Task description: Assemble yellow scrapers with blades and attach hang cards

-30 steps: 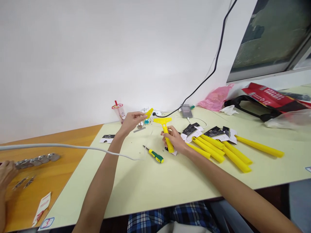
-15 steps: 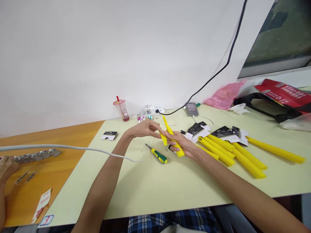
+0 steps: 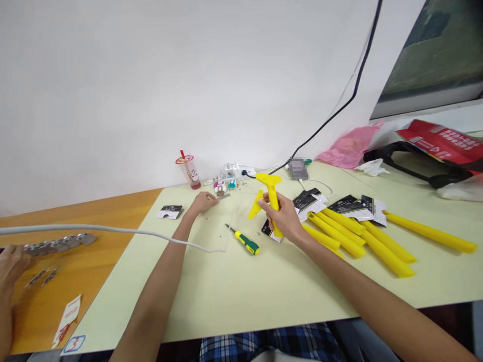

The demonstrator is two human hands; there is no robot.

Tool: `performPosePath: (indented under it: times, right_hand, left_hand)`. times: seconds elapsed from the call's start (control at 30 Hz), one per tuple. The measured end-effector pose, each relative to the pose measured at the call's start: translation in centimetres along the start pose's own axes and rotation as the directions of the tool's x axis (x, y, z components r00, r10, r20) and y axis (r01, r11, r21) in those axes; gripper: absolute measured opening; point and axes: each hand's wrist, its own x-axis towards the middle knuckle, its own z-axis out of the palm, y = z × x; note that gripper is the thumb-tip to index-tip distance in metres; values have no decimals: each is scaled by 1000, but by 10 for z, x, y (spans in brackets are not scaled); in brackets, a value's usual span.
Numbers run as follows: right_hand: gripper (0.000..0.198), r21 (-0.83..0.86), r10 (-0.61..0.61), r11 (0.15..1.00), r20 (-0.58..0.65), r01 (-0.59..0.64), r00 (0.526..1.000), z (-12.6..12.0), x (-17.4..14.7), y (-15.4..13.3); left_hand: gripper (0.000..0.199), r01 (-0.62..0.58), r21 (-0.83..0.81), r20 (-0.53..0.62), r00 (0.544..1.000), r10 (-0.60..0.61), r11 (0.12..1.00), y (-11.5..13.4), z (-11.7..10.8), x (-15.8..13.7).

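My right hand (image 3: 284, 216) is closed around a yellow T-shaped scraper handle (image 3: 272, 188), its wide head upward. A separate flat yellow piece (image 3: 256, 204) is pinched under the thumb of the same hand. Farther left, my left hand (image 3: 205, 201) pinches a thin metal blade (image 3: 223, 196) low over the table, beside small white, purple and teal items (image 3: 220, 187). Between the two hands lies a green-and-yellow screwdriver (image 3: 246, 242), its shaft pointing up-left. Tiny screws (image 3: 207, 219) are scattered near it.
Several yellow tubular pieces (image 3: 385, 251) and black-and-white packages (image 3: 345, 205) lie at right. A drink cup (image 3: 193, 176) and power strip (image 3: 247, 171) stand by the wall. A grey cable (image 3: 143, 232) crosses at left. Another person's hand (image 3: 13, 261) is near metal parts (image 3: 60, 245).
My left hand has moved left, away from my right hand, and now pinches the metal blade. My right hand has turned the handle so its T-shaped head shows, keeping the flat yellow piece.
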Motion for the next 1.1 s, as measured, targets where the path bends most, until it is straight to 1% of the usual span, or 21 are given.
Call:
performPosePath:
  times: [0.1, 0.2, 0.27, 0.33, 0.37, 0.43, 0.47, 0.5, 0.53, 0.6, 0.7, 0.77, 0.87, 0.93, 1.03, 1.1]
  right_hand:
    - [41, -15, -17, 1000, 9, 17, 1000, 0, 1, 3]
    - [37, -55, -40, 998, 38, 42, 998, 0, 2, 7]
    - [35, -93, -47, 994, 56, 52, 997, 0, 2, 9]
    - [34, -132, -63, 989, 61, 70, 996, -1, 1, 8]
    - [33, -151, -78, 985, 58, 86, 995, -1, 0, 7]
    - [29, -200, -112, 972, 49, 119, 993, -1, -1, 5]
    - [27, -230, -126, 964, 48, 133, 991, -1, -2, 4]
    - [25, -259, -133, 955, 51, 142, 990, 0, -2, 3]
    - [25, -284, -132, 948, 59, 143, 989, 0, -3, 3]
    - [25, -308, -122, 941, 80, 141, 989, 0, -4, 4]
    - [23, -298, -103, 945, 105, 130, 989, 1, -5, 5]
    - [19, -293, -94, 948, 108, 122, 990, 2, -5, 3]
    - [14, -252, -88, 961, 108, 113, 990, 2, -5, -2]
    - [14, -209, -56, 975, 122, 81, 991, 1, -6, -4]
    - [15, -165, 26, 986, 174, 3, 984, 1, -5, -3]
    - [17, -113, 59, 993, 219, -34, 974, 2, -4, -1]
  left_hand:
    - [38, 9, -15, 64, 998, -8, 1000, 1, -2, -1]
    - [36, -12, -45, 128, 992, 17, 999, 9, -11, -3]
    - [36, -47, -83, 126, 990, 57, 995, 20, -21, -7]
    - [40, -103, -191, 86, 989, 121, 976, 39, -32, -15]
    - [41, -144, -304, 55, 984, 169, 942, 51, -38, -21]
    - [41, -214, -522, 30, 963, 268, 826, 78, -45, -35]
    - [40, -232, -582, 32, 951, 307, 779, 92, -46, -44]
    - [39, -239, -608, 48, 941, 335, 757, 105, -45, -52]
    - [38, -240, -612, 62, 935, 349, 753, 116, -42, -60]
    - [39, -237, -563, 101, 931, 350, 792, 133, -31, -73]
    - [43, -240, -457, 103, 942, 319, 857, 142, -13, -79]
    - [45, -232, -413, 78, 954, 288, 881, 141, -4, -76]
    - [48, -215, -382, 50, 966, 253, 899, 133, 1, -68]
    - [46, -212, -346, 80, 964, 254, 914, 128, 1, -65]
    - [42, -234, -273, 142, 949, 280, 933, 123, 2, -63]
    - [41, -252, -249, 143, 945, 293, 935, 122, 3, -63]
